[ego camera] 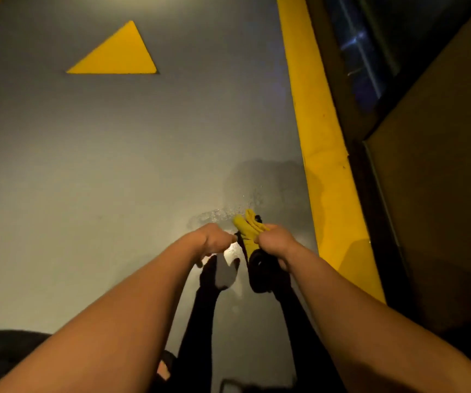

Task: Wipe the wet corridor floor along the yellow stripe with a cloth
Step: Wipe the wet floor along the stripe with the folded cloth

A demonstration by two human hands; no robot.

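cloth (249,233), yellow, is bunched in right hand (276,240) grip above the wet patch (260,188) on grey floor (92,165) beside yellow stripe (322,143), left hand (214,239) curled, pinching a white tag (232,253) by it.

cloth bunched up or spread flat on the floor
Bunched up. The yellow cloth is held above the floor between the left hand and right hand, not spread flat.

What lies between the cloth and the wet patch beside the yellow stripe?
Nothing visible. The cloth, gripped by the right hand with the left hand pinching its near edge, is held just short of the wet patch, and only bare grey floor shows between them.
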